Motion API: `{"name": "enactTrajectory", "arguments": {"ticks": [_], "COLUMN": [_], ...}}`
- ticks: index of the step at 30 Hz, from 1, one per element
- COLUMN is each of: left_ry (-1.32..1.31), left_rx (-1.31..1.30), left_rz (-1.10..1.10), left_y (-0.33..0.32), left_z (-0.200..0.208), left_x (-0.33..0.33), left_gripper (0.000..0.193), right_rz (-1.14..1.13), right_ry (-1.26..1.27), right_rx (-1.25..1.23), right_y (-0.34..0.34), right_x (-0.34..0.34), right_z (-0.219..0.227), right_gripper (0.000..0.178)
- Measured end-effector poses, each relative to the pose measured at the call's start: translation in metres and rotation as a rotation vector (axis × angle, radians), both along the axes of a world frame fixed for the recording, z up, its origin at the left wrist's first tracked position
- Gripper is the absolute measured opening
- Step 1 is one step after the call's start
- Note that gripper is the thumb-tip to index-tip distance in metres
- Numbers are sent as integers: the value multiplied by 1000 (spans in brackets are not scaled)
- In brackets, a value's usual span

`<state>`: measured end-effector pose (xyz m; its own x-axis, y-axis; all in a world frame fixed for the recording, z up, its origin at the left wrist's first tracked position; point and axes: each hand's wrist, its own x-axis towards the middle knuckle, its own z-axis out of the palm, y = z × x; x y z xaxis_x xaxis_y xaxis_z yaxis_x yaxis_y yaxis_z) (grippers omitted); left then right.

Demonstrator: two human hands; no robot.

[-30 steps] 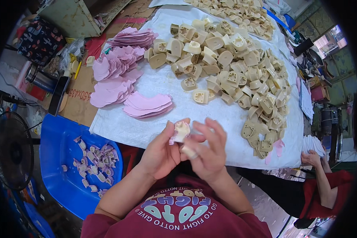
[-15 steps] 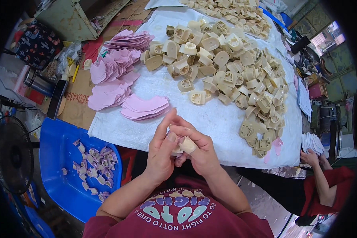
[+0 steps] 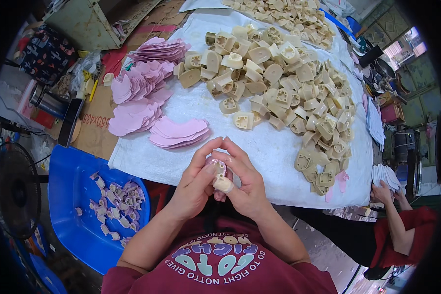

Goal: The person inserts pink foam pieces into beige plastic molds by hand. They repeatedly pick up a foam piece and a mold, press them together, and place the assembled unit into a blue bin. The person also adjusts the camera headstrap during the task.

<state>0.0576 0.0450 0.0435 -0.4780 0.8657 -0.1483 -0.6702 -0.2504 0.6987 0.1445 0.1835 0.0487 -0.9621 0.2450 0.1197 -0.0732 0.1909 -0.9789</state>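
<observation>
Hands (image 3: 220,181) around small beige block (image 3: 220,172)

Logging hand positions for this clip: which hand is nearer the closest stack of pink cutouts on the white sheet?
Left. The left hand sits just below the stack of pink cutouts, apart from it. The right hand lies farther to the stack's right, pressed against the left around a small beige piece.

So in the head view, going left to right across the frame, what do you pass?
Black fan → blue tub holding small pieces → pink cut-outs → left hand → right hand, both pressed around one small piece → heap of beige moulded pieces → another person's hand.
</observation>
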Motion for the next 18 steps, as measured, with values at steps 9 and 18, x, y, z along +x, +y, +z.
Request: {"name": "enactTrajectory", "arguments": {"ticks": [9, 18], "left_ry": [-278, 78], "left_rx": [178, 41], "left_rz": [-6, 91], "left_y": [0, 5], "left_z": [20, 16], "left_x": [5, 7], "left_gripper": [87, 104], "right_rz": [120, 116], "right_ry": [-99, 63], "right_rx": [-485, -495], "right_y": [7, 8], "right_x": [5, -1], "right_z": [16, -5], "right_gripper": [46, 46]}}
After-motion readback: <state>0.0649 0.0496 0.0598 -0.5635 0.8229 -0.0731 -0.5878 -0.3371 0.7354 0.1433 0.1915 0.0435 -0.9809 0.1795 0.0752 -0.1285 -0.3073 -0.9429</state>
